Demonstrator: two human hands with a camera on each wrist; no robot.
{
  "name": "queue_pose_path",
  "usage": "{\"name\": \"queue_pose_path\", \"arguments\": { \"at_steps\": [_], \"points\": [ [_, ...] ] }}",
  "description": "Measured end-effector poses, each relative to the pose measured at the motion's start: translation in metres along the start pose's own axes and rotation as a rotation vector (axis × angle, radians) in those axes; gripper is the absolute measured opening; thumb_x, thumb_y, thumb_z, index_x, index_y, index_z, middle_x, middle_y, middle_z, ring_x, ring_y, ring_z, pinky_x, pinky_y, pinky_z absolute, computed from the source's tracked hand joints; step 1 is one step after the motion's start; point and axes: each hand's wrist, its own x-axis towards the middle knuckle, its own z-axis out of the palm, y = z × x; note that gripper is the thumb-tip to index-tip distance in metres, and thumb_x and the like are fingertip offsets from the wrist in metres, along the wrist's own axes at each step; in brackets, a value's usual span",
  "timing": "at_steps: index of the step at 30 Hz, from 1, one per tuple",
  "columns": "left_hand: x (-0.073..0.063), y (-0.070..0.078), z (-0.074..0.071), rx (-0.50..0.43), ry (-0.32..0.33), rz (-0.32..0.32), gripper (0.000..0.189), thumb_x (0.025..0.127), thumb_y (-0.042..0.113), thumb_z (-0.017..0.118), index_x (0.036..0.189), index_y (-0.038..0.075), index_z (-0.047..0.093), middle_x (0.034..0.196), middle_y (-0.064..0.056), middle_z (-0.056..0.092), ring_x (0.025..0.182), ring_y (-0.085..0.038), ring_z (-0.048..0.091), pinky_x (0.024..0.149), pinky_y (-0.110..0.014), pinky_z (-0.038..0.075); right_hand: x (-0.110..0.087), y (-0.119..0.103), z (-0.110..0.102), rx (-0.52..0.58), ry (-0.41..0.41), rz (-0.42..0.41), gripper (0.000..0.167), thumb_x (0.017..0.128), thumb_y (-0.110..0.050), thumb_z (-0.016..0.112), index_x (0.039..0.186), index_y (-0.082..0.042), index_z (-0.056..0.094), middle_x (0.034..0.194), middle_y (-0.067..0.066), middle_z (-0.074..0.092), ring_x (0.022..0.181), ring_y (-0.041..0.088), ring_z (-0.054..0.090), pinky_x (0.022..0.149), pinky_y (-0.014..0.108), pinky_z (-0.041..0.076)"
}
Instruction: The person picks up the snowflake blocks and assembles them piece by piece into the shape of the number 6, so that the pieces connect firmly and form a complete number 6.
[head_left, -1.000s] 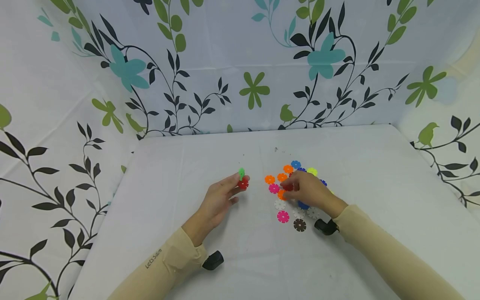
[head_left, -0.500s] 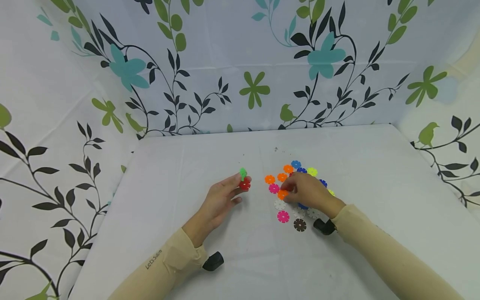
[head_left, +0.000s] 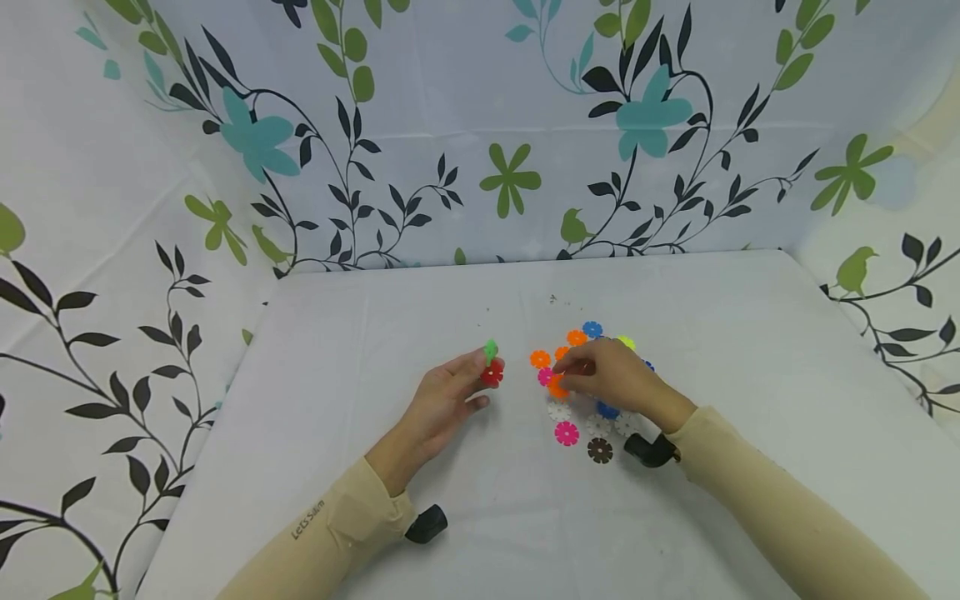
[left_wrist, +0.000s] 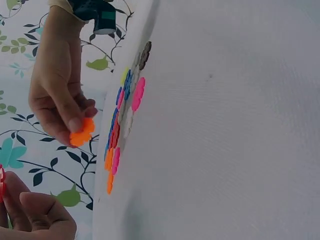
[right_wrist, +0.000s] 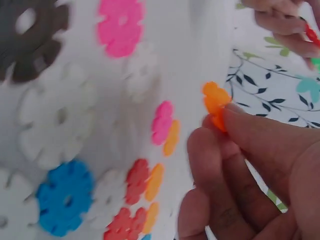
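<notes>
Nearest me, my tan sleeves (head_left: 322,525) reach forward over the white table (head_left: 517,533), a black wrist camera (head_left: 426,523) at each cuff; a little beyond, a brown disc (head_left: 600,451) and a pink disc (head_left: 567,433) lie flat along the near side of the loose discs (head_left: 607,410); past these two my hands are apart, each with something pinched; my right hand (head_left: 613,379) grips an orange disc (right_wrist: 216,100) between thumb and fingertips, clear of the table; my left hand (head_left: 442,402) holds a red disc (head_left: 492,372) and a green disc (head_left: 491,350), which touch, though whether they are slotted together I cannot tell.

I'd judge one relation decisive: the red disc lies to the left of the orange one, across the gap, at about the same depth; being round, neither has a long axis; the loose discs lie under and around my right hand, much the nearer; farthest back hangs leaf-printed cloth (head_left: 420,137).
</notes>
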Motion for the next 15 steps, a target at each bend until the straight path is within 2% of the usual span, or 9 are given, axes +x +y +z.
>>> {"name": "queue_pose_path", "arguments": {
  "at_steps": [4, 8, 11, 15],
  "points": [
    [-0.001, 0.000, 0.002, 0.067, 0.022, 0.014, 0.046, 0.096, 0.036, 0.071, 0.134, 0.009, 0.067, 0.127, -0.013, 0.067, 0.110, -0.023, 0.059, 0.090, -0.033, 0.050, 0.001, -0.010, -0.005, 0.125, 0.038, -0.060, 0.017, 0.093, -0.018, 0.076, 0.109, -0.012, 0.077, 0.093, -0.005, 0.073, 0.081, 0.023, 0.070, 0.072, 0.033, 0.057],
    [-0.003, -0.002, 0.003, 0.129, 0.038, 0.049, 0.044, 0.097, 0.028, 0.070, 0.136, 0.008, 0.065, 0.119, -0.007, 0.071, 0.108, -0.021, 0.061, 0.095, -0.040, 0.049, 0.002, -0.023, -0.009, 0.249, 0.075, -0.102, 0.021, 0.094, -0.023, 0.075, 0.111, -0.012, 0.076, 0.093, -0.002, 0.074, 0.081, 0.031, 0.070, 0.070, 0.042, 0.059],
    [-0.003, -0.003, 0.005, 0.165, 0.041, 0.075, 0.041, 0.098, 0.025, 0.070, 0.135, 0.007, 0.066, 0.114, -0.006, 0.073, 0.105, -0.020, 0.062, 0.090, -0.035, 0.050, 0.003, -0.032, -0.009, 0.309, 0.102, -0.122, 0.022, 0.094, -0.025, 0.074, 0.112, -0.013, 0.074, 0.094, -0.001, 0.074, 0.081, 0.028, 0.070, 0.071, 0.048, 0.059],
    [-0.004, -0.004, 0.006, 0.210, 0.040, 0.103, 0.041, 0.096, 0.027, 0.072, 0.132, 0.007, 0.068, 0.109, -0.006, 0.075, 0.100, -0.019, 0.062, 0.081, -0.029, 0.049, 0.003, -0.043, -0.009, 0.352, 0.142, -0.135, 0.021, 0.094, -0.023, 0.075, 0.112, -0.012, 0.073, 0.095, -0.001, 0.074, 0.083, 0.019, 0.072, 0.076, 0.046, 0.059]
  ]
}}
